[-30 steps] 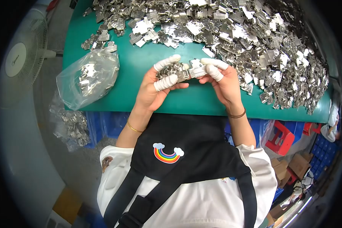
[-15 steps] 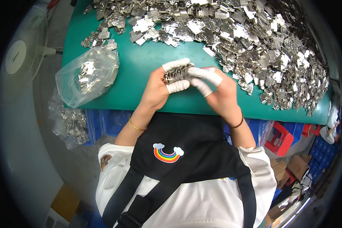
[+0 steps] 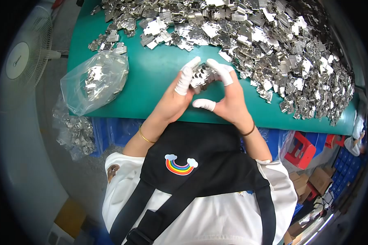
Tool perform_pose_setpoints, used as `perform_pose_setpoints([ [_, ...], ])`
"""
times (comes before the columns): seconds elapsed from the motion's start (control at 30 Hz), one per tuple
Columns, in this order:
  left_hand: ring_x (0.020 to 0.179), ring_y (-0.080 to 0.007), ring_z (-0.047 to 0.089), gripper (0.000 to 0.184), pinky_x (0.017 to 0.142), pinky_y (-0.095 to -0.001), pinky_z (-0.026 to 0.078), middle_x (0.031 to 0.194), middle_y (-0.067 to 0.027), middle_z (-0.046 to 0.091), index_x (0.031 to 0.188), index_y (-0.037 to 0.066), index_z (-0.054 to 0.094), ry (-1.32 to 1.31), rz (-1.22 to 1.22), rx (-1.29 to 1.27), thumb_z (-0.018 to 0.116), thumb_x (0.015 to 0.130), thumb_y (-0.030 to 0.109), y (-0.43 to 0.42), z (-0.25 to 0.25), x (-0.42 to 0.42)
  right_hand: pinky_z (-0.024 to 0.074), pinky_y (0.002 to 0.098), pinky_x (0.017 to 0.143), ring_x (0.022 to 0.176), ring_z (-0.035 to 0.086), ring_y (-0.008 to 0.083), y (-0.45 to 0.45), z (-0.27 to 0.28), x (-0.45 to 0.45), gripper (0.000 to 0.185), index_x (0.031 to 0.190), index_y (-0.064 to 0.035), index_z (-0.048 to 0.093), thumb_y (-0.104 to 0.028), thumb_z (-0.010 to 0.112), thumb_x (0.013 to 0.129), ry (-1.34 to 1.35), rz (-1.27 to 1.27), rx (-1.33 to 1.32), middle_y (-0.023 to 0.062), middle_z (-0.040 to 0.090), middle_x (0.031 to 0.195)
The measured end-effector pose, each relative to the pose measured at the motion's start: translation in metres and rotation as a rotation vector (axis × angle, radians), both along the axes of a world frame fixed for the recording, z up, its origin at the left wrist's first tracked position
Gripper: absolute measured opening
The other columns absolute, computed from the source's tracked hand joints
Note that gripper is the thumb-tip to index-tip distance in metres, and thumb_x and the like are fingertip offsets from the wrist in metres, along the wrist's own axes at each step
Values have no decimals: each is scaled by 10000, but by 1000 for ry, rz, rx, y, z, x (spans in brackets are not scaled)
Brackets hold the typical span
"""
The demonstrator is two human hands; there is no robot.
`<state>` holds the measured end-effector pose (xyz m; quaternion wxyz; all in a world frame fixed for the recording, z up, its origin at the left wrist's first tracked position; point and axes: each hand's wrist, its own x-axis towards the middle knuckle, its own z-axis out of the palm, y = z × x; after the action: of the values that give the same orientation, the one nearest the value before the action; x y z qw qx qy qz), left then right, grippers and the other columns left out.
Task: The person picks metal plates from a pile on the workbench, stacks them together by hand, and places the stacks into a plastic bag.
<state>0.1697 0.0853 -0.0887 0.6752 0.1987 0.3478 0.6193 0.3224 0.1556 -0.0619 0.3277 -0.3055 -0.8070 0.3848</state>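
A short stack of shiny, bent sheet-metal pieces (image 3: 203,77) sits between my two hands, just above the near part of the green tabletop. My left hand (image 3: 175,99) grips its left end, with white finger covers on the thumb and fingertip. Covered fingers of my right hand (image 3: 234,100) curl round the right end and far side, while its thumb stands away from the stack, nearer my body. My palms and the remaining fingers hide part of the stack's underside.
A large heap of loose metal pieces (image 3: 270,49) spreads over the back and right of the green table (image 3: 151,65). On the left lies a clear plastic bag (image 3: 106,77) of pieces. A fan (image 3: 22,61) stands further left; red stools (image 3: 300,150) are at lower right.
My hands have turned the stack, tilting it upward away from me. The right thumb has come off it and opened toward my body; the left thumb has swung upward.
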Motion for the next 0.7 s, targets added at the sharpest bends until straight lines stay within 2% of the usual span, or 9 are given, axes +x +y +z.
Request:
perform_pose_setpoints([
  [0.13, 1335, -219, 388, 622, 1080, -329, 345, 1453, -120, 382, 1541, 46, 84, 239, -67, 208, 335, 1052, 337, -4, 13, 5, 499, 352, 888, 1064, 578, 269, 2, -35, -1, 610, 1269, -75, 587, -223, 830, 729, 11, -78, 11, 129, 520, 1165],
  [0.27, 1403, -277, 318, 627, 1105, -386, 342, 1554, -160, 228, 1539, 36, 37, 207, 10, 161, 380, 1050, 227, -13, 36, 3, 506, 326, 906, 1080, 610, 217, 7, -48, 4, 440, 1317, 11, 518, -138, 615, 915, 579, -31, -753, 128, 595, 1231],
  [0.3, 1373, -389, 352, 637, 1113, -478, 311, 1536, -218, 242, 1531, 38, 76, 215, 44, 166, 372, 1044, 322, -13, 45, 0, 521, 339, 886, 1070, 623, 256, 13, -46, 7, 490, 1347, 9, 477, -249, 570, 941, 791, 51, -1053, 148, 611, 1195],
  [0.37, 1265, -390, 488, 593, 1052, -467, 394, 1465, -254, 357, 1500, 11, 192, 286, 55, 158, 417, 1030, 295, -15, 54, -18, 538, 355, 868, 1072, 613, 315, 19, -46, 10, 562, 1359, 17, 451, -337, 546, 933, 1035, 72, -1410, 195, 573, 1258],
  [0.4, 1129, -288, 600, 513, 946, -379, 487, 1333, -215, 516, 1446, -7, 301, 343, 155, 188, 489, 1001, 166, -17, 54, -25, 540, 356, 868, 1070, 608, 329, 22, -46, 10, 581, 1366, 16, 441, -348, 550, 926, 1114, 107, -1541, 216, 556, 1280],
  [0.43, 1105, -280, 608, 444, 915, -375, 504, 1247, -201, 585, 1384, -22, 405, 496, 255, 229, 509, 992, 158, -23, 59, -31, 514, 349, 870, 1093, 521, 366, 21, -45, 10, 555, 1328, 18, 471, -337, 557, 910, 1217, 185, -1695, 309, 476, 1312],
  [0.57, 1126, -256, 567, 233, 963, -375, 456, 1222, -158, 595, 1123, -10, 638, 1474, 972, 354, 588, 911, 75, -57, 79, -75, 508, 347, 873, 1057, 508, 325, 17, -44, 0, 577, 1337, 5, 471, -360, 556, 897, 1232, 332, -1825, 333, 421, 1356],
  [0.63, 1243, -289, 444, 198, 1022, -410, 355, 1350, -175, 496, 1078, 104, 709, 1982, 1165, 12, 658, 892, 146, -73, 96, -101, 549, 376, 881, 1129, 560, 360, 16, -39, -11, 582, 1367, 19, 445, -357, 528, 930, 1196, 451, -1866, 282, 463, 1362],
  [0.7, 1236, -301, 436, 197, 1016, -417, 341, 1343, -172, 505, 1067, 163, 737, 2263, 1025, -221, 689, 877, 180, -87, 91, -139, 548, 401, 878, 1145, 570, 340, 16, -28, -29, 524, 1326, 33, 485, -325, 513, 945, 1136, 454, -1738, 198, 518, 1348],
])
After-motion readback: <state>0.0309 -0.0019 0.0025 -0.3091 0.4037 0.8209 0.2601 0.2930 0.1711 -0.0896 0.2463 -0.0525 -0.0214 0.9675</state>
